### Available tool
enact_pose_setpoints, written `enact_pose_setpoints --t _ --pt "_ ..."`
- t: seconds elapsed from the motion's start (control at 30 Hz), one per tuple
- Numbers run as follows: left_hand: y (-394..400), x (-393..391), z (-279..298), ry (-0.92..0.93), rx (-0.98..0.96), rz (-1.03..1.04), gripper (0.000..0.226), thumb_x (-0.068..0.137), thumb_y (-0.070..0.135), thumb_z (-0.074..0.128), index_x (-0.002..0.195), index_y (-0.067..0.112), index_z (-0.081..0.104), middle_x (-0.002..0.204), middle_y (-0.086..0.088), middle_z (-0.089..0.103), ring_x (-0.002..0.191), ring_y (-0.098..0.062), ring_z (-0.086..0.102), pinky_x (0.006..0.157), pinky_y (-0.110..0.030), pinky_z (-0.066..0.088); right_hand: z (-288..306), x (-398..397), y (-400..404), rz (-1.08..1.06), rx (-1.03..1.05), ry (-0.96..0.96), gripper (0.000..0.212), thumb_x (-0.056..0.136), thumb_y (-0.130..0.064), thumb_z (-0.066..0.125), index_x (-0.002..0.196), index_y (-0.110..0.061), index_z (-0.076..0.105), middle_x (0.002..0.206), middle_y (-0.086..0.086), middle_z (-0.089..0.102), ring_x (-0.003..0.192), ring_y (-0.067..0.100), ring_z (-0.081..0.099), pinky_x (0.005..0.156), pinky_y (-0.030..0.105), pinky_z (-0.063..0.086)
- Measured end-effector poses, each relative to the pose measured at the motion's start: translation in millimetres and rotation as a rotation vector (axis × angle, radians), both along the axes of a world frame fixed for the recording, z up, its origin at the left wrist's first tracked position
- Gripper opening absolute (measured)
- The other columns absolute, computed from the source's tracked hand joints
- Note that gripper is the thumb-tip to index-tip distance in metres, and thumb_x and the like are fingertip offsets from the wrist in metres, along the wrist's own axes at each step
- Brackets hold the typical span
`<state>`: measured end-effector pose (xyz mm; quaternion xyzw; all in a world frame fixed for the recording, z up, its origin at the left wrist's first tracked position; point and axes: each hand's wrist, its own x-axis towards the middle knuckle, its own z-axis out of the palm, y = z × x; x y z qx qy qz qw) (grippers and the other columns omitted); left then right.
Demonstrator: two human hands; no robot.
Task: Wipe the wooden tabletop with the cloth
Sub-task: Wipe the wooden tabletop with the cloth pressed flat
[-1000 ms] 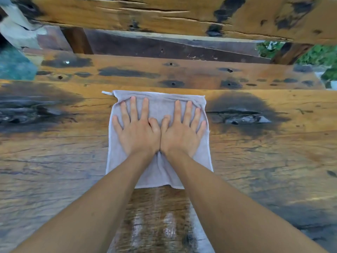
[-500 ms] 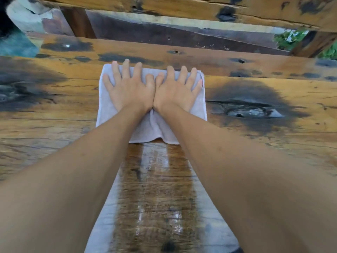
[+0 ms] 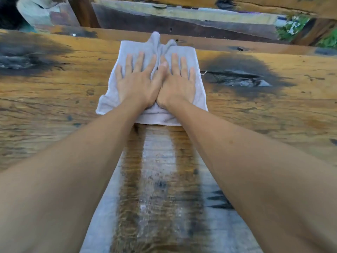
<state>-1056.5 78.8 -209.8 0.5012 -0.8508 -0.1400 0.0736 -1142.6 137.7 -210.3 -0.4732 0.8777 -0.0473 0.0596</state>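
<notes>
— Head view: where does the pale grey, soft terry cloth (image 3: 184, 55) lie?
— Flat on the rough, grainy orange-brown wooden tabletop (image 3: 54, 110), bunched into a ridge at its far edge.
— And the hands?
— The left hand (image 3: 138, 83) and right hand (image 3: 177, 83) press on it side by side, palms flat, fingers spread, gripping nothing. A glossy wet streak (image 3: 160, 179) shines between the forearms.

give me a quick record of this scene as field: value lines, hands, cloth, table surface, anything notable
left hand: flat, palm down on the cloth, fingers spread
right hand: flat, palm down on the cloth, beside the left, thumbs touching
cloth: pale grey, near the far edge of the tabletop, bunched into a ridge between the hands
tabletop: weathered wood with cracks and knots
wet streak: shiny band running from the cloth toward the person
dark patch: blackened, cracked area right of the cloth
grip: none, both hands press open
</notes>
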Motion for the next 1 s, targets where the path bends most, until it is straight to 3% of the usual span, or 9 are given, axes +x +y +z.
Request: enact_pose_setpoints --t 0.3,0.7,1.0 --pt "95.0 48.2 -5.8 -0.063 0.003 -0.109 0.091 0.074 0.075 -0.015 0.156 0.042 0.005 0.167 0.014 -0.002 0.155 -0.019 -0.007 0.123 -0.05 -0.004 -5.2 50.8 100.4 -0.017 0.029 -0.018 0.071 0.102 -0.047 0.027 0.16 -0.028 -0.009 0.168 -0.006 -0.018 0.154 0.018 -0.018 0.124 0.046 -0.01" --pt "298.9 146.1 -2.9 -0.069 0.041 -0.161 0.09 0.078 0.071 -0.013 0.158 0.034 0.003 0.168 0.008 -0.004 0.154 -0.018 -0.01 0.123 -0.051 -0.005 -9.0 147.7 305.6 -0.059 0.028 -0.047 0.066 0.102 -0.052 0.021 0.159 -0.034 -0.008 0.168 -0.007 -0.015 0.154 0.015 -0.017 0.124 0.045 -0.008" --pt "456.2 224.2 8.4 -0.056 0.041 -0.139 0.078 0.089 0.066 -0.002 0.159 0.033 0.012 0.168 0.002 0.006 0.155 -0.021 -0.002 0.123 -0.051 0.004 -0.3 231.6 464.9 -0.179 0.045 -0.097 0.064 0.103 -0.054 0.016 0.158 -0.039 -0.012 0.166 -0.005 -0.022 0.154 0.016 -0.019 0.124 0.045 -0.009"
